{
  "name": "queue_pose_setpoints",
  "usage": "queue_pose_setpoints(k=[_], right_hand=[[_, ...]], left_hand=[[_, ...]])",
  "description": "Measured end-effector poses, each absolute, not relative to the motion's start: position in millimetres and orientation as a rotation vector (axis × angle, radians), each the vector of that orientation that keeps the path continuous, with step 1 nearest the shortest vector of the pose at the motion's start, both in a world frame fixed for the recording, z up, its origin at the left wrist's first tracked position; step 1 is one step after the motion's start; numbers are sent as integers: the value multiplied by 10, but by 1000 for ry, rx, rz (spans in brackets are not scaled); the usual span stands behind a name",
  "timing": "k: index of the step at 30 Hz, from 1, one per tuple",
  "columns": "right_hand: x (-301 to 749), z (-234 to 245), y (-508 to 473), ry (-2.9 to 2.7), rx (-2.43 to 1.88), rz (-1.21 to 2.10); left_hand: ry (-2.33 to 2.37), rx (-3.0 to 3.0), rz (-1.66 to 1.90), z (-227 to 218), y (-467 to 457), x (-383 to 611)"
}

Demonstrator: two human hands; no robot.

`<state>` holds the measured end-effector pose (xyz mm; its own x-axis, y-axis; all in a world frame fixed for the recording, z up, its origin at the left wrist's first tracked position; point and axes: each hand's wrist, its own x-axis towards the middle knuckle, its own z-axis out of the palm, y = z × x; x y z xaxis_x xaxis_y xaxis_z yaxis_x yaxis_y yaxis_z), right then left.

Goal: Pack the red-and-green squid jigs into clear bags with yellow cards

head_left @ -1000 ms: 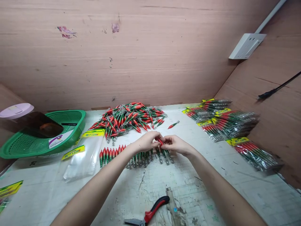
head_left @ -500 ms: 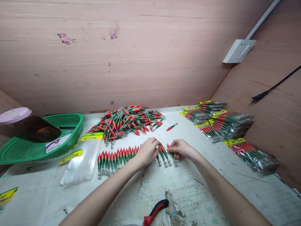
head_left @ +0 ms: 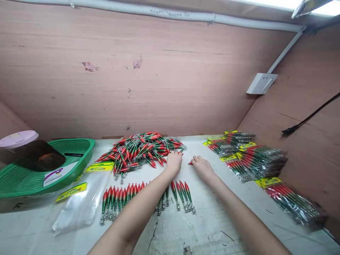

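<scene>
My left hand (head_left: pixel 174 163) is at the right end of a heap of red-and-green fishing lures (head_left: pixel 138 150), fingers closed on one lure whose red tip shows beside them. To its right, my right hand (head_left: pixel 202 167) pinches a single lure (head_left: pixel 190 163) lying apart from the heap; most of that lure is hidden by the hand. Nearer me runs a row of lures (head_left: pixel 124 196), red ends away from me and hooks toward me. My left forearm covers the row's middle. Several lures (head_left: pixel 183 196) show to the right of that forearm.
At left stand a green basket (head_left: pixel 87 152) and a lidded container (head_left: pixel 39 156). Clear bags with yellow BCT LURE headers (head_left: pixel 79 202) lie beside them. Filled lure packs (head_left: pixel 260 159) are stacked at right, near the side wall. A black cable (head_left: pixel 310 117) hangs there.
Both hands have moved from the row toward the heap. A lure that my right hand held now lies at the row's right end. The view has tilted up, leaving the pliers out of sight.
</scene>
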<state>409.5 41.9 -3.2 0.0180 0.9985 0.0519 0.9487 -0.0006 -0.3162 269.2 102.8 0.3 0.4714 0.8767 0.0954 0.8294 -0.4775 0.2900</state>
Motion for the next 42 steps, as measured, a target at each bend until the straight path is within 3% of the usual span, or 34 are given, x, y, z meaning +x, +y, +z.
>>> queue_pose_setpoints(k=[6,15,21,34,42], right_hand=[[4299,-61,67,-1649,-1908,407],[4109,318,-563,-1103,-1391,1133],[3855,494,-777,-865,-1183,1423],[3718,652,-905,-801,-1078,1497],[3934,588,-946,-753,-1123,1462]], left_hand=[[1403,2247,380,36,942,2756],[921,1512,381,381,179,2266],[737,1148,437,526,-218,2042],[626,1133,478,605,-353,2027],[1057,1688,404,313,-79,2512]])
